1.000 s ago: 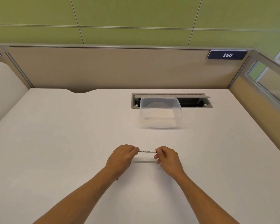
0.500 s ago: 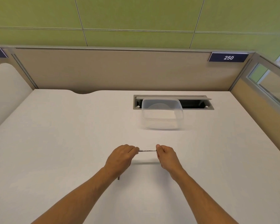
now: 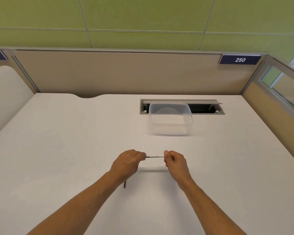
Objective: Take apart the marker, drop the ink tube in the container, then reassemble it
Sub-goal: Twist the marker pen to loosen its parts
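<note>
A thin white whiteboard marker (image 3: 154, 156) with black print is held level above the white desk, one end in each hand. My left hand (image 3: 126, 164) is closed over its left end. The fingertips of my right hand (image 3: 175, 162) pinch its right end. Both ends are hidden by my fingers. A clear, lidless plastic container (image 3: 170, 120) stands further back on the desk, a little to the right of my hands. A short dark stick-like piece (image 3: 124, 184) lies on the desk under my left wrist, mostly hidden.
The white desk (image 3: 58, 150) is bounded by beige partition walls at the back and right. A recessed cable slot (image 3: 205, 108) opens in the desk behind the container. A curved panel (image 3: 5, 92) stands at the left.
My right hand has shifted slightly to the right along the marker, so a bit more of the barrel shows between the hands. The view has drifted a little.
</note>
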### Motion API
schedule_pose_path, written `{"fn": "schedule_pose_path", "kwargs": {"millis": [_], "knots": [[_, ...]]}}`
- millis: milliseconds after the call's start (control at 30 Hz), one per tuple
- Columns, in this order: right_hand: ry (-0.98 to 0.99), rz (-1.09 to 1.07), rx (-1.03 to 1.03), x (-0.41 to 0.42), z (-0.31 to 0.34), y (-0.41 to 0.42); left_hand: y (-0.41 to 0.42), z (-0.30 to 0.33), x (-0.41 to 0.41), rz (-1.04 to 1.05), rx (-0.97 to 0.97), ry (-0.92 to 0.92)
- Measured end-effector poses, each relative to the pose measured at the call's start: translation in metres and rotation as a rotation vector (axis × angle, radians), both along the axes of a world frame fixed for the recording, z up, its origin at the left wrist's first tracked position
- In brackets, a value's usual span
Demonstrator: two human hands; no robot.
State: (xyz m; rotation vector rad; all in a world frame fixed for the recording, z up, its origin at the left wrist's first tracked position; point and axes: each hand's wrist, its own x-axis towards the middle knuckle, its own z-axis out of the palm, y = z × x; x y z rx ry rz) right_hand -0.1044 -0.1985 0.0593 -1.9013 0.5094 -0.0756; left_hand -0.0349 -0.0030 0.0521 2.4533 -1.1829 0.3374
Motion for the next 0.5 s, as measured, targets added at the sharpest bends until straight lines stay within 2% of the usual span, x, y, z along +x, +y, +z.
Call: {"fn": "schedule_pose_path", "kwargs": {"millis": [500], "knots": [[-0.049, 0.004, -0.001, -0.0009, -0.0059, 0.0044, 0.0079, -0.0023, 0.0062, -0.005, 0.013, 0.029]]}}
